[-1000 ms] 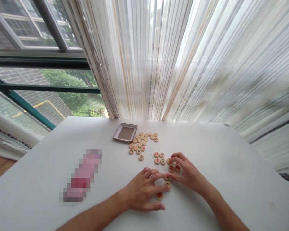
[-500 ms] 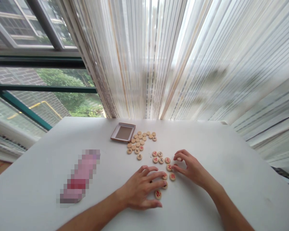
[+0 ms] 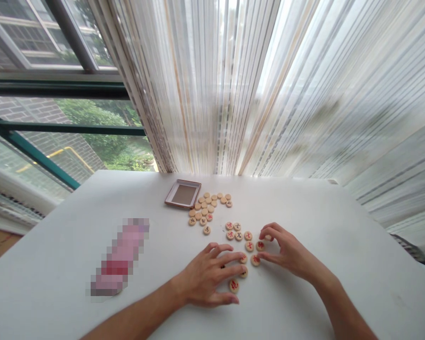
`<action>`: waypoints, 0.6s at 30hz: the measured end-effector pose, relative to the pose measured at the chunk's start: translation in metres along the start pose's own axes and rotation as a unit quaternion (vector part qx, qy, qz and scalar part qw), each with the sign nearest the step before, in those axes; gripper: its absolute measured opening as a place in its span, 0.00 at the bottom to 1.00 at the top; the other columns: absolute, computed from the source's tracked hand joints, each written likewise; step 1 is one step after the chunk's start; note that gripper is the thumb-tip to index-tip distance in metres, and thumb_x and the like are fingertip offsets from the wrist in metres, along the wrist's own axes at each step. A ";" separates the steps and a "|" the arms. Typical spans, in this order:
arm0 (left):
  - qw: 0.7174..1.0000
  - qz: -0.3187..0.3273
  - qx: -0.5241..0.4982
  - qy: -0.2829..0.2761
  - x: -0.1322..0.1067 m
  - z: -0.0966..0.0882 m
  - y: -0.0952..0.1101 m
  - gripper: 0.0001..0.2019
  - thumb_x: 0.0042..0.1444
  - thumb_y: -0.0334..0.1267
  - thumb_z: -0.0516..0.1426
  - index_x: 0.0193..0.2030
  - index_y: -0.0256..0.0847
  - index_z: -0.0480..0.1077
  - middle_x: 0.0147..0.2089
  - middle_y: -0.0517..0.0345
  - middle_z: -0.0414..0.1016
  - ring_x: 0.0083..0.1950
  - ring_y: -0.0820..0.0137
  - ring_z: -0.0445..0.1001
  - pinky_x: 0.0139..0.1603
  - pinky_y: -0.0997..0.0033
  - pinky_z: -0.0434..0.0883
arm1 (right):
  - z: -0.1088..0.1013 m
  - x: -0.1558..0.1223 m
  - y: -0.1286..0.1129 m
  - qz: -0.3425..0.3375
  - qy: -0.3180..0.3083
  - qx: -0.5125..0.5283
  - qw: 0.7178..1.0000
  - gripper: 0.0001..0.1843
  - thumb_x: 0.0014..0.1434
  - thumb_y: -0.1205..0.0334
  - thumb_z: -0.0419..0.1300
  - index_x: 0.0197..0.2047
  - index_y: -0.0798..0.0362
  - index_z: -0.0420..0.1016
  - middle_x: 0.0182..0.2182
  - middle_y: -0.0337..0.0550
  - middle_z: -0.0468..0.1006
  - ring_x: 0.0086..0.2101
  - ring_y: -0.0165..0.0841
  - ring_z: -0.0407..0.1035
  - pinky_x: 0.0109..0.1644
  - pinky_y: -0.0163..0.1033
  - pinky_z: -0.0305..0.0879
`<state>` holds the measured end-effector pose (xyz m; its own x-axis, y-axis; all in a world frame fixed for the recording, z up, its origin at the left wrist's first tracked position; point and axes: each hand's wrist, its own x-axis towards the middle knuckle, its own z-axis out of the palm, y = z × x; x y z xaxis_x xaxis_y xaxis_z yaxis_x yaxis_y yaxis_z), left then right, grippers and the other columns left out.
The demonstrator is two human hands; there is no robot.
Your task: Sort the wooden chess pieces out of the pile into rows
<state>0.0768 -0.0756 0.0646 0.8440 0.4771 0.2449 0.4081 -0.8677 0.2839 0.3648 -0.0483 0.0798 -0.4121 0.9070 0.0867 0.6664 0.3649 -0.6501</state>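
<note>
Nearer the wearer than the tray (image 3: pixel 184 194), the left hand (image 3: pixel 210 274) spreads palm down, fingers fanned over wooden discs (image 3: pixel 234 286); farther right of the tray, the right hand (image 3: pixel 283 250) arches, thumb and fingers parted about a red-marked disc (image 3: pixel 260 246); whether they touch it, I cannot tell.

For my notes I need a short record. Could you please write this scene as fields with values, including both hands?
Surface: white table
Left hand: spread over round pieces
Right hand: thumb and fingertips close to red-marked pieces; grip unclear
Markings: red or black characters on some pieces, others plain
Tray: shallow, beside mostly plain pieces
Table's left side: pixelated pink object, unidentifiable
Background: striped curtain, window
</note>
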 end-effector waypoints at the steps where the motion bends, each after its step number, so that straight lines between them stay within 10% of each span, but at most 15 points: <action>1: 1.000 -0.001 -0.001 -0.001 0.000 0.000 0.000 0.30 0.59 0.60 0.52 0.64 0.50 0.61 0.66 0.57 0.64 0.63 0.56 0.61 0.61 0.57 0.57 | -0.001 0.000 -0.001 0.002 -0.006 0.000 1.000 0.13 0.52 0.52 0.68 0.39 0.46 0.73 0.41 0.42 0.72 0.38 0.35 0.72 0.43 0.41 0.72; 18: 1.000 0.002 0.015 -0.001 0.001 0.001 -0.002 0.29 0.60 0.60 0.52 0.64 0.48 0.61 0.67 0.55 0.62 0.63 0.56 0.60 0.61 0.58 0.58 | 0.034 0.018 0.003 0.039 0.142 -0.043 0.988 0.10 0.61 0.50 0.61 0.37 0.48 0.72 0.40 0.42 0.73 0.35 0.34 0.72 0.41 0.39 0.69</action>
<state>0.0769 -0.0737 0.0628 0.8467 0.4729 0.2439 0.4145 -0.8736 0.2551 0.3386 -0.0381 0.0534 -0.1742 0.9512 0.2548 0.7454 0.2965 -0.5971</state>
